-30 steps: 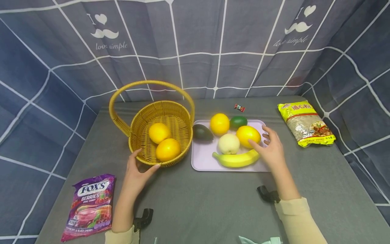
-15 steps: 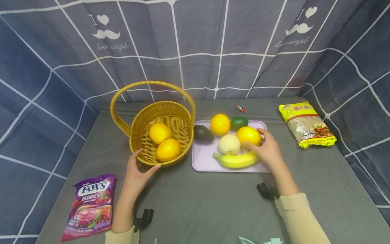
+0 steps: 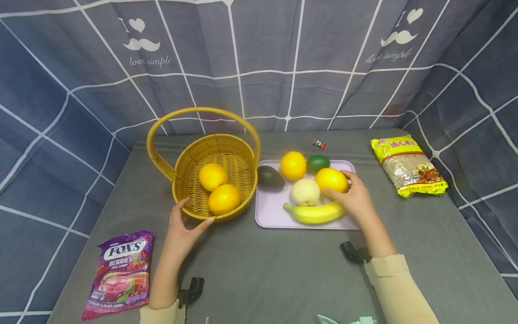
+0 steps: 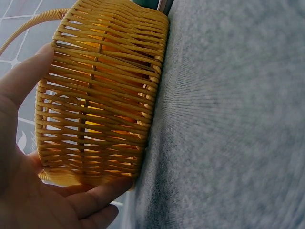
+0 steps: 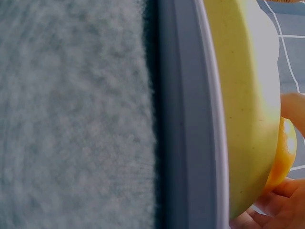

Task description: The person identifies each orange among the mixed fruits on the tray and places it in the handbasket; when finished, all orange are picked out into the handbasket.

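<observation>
My left hand (image 3: pixel 180 231) holds the near side of the wicker basket (image 3: pixel 245 204), with the thumb at its rim and fingers against the woven wall (image 4: pixel 95 109). Inside lie two yellow-orange fruits, one round (image 3: pixel 212 176) and one more oval (image 3: pixel 224 199). On the lilac tray (image 3: pixel 269 218), my right hand (image 3: pixel 356 198) grips an oval yellow-orange fruit (image 3: pixel 330 180) between thumb and fingers. A banana (image 3: pixel 313 213) lies just in front of it and partly hides it in the right wrist view. Beside it sits a pale round fruit (image 3: pixel 305 192).
Also on the tray are an orange (image 3: pixel 293 166), a dark avocado (image 3: pixel 270 177) and a green oval fruit (image 3: pixel 318 163). Behind it lies a small red wrapped candy (image 3: pixel 319 144). A purple candy bag (image 3: pixel 119 274) is at left, a yellow food bag (image 3: pixel 408 165) at right.
My right hand has moved slightly left and closed its fingers and thumb onto the oval fruit, which remains on the tray. The left hand keeps its hold on the basket.
</observation>
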The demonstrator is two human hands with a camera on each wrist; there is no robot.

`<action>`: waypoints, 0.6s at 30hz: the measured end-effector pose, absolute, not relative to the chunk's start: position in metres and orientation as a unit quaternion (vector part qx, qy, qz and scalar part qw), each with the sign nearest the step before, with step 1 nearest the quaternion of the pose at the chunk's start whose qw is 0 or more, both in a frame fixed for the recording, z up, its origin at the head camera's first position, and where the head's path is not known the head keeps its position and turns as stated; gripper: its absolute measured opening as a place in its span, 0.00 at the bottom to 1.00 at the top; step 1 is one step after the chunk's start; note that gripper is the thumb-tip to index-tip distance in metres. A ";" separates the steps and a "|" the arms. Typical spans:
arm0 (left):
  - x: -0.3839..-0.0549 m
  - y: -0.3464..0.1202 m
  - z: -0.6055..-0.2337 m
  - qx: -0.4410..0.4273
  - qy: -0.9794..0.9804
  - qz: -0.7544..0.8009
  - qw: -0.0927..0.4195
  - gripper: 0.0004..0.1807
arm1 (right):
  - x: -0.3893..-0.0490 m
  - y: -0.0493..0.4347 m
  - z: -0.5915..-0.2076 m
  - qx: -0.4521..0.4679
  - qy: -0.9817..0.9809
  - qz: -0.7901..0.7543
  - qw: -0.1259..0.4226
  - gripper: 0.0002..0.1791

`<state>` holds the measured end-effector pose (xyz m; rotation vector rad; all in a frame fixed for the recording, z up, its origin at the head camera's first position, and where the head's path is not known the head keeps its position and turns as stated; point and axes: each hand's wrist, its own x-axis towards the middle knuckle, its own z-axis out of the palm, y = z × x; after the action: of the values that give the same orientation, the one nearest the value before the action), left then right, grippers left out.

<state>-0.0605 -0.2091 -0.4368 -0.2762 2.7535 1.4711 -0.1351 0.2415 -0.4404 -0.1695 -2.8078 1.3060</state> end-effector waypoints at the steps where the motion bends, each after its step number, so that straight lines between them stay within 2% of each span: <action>1: -0.060 -0.209 -0.437 -0.088 0.878 0.470 0.003 0.53 | -0.135 0.241 -0.440 -0.055 -0.904 0.422 0.020 0.48; 11: -0.060 -0.209 -0.436 -0.091 0.879 0.469 0.006 0.53 | -0.133 0.242 -0.438 -0.073 -0.901 0.426 0.027 0.48; 18: -0.060 -0.209 -0.435 -0.096 0.878 0.468 0.011 0.53 | -0.133 0.242 -0.433 -0.071 -0.897 0.434 0.054 0.47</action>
<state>-0.0599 -0.2089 -0.4349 -0.2983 2.7402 1.4603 -0.1327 0.2424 -0.4328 -0.2160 -2.7236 1.3171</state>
